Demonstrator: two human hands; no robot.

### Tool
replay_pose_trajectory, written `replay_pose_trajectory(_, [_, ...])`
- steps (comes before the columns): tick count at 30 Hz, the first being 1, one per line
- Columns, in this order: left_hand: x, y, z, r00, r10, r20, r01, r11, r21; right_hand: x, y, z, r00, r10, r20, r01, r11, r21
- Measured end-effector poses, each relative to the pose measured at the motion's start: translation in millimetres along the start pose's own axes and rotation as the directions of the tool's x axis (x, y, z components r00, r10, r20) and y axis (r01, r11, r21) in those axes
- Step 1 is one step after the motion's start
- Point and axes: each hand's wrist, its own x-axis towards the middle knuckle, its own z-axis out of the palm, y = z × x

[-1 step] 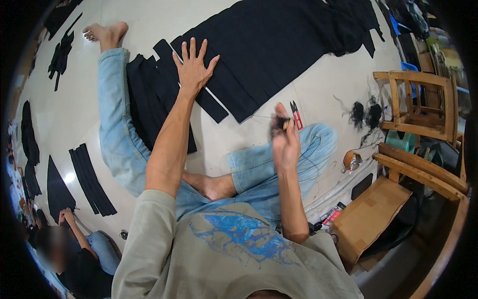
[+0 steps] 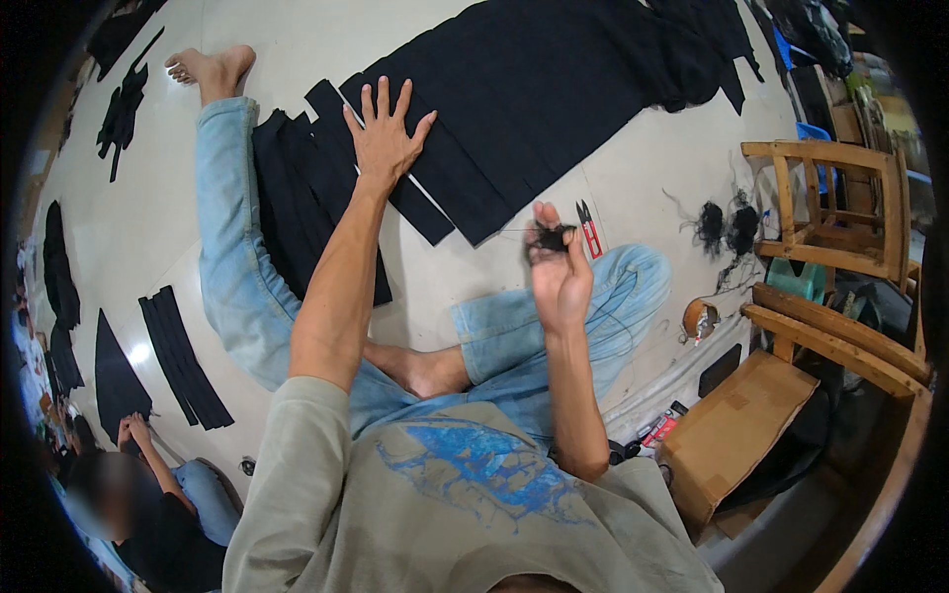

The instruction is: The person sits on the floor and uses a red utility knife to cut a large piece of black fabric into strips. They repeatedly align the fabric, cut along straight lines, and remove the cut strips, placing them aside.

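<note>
Black cloth (image 2: 554,99) lies spread on the pale floor (image 2: 297,44), and from my remote seat I see the left hand (image 2: 386,143) flat on its near-left edge, fingers splayed and gripping nothing. Beneath that palm, a narrow black strip (image 2: 423,215) runs alongside the cloth, a thin pale gap between them. I have the right hand (image 2: 561,277) palm up, thumb and fingers pinching a tangle of black thread (image 2: 552,238); a fine strand stretches from it toward the cloth's near corner. Just beside that hand I make out red-handled snips (image 2: 590,232) on the floor. Farther right I see two dark thread clumps (image 2: 727,227), a wooden stool (image 2: 820,151) and a cardboard box (image 2: 736,420). Off to the left lie dark strips (image 2: 183,356), near another seated person (image 2: 163,539).
</note>
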Motion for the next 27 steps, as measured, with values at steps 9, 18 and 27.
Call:
replay_pose_trajectory(9, [-3,1,-7,0.999,-0.001,-0.049,0.0,1.0,-0.016,-26,-43,-46,1.0,-0.003,0.013,0.014,0.307,-0.952])
replay_pose_trajectory(18, [0,3,-10,1.0,-0.02,0.013,0.02,1.0,-0.023,-15,-13,-24,0.981,0.127,0.15,0.17,-0.167,-0.971])
replay_pose_trajectory(27, [-2,1,-11,0.999,-0.029,0.027,0.029,1.0,0.003,-78,-97,-85,0.846,0.53,-0.057,-0.248,0.295,-0.923])
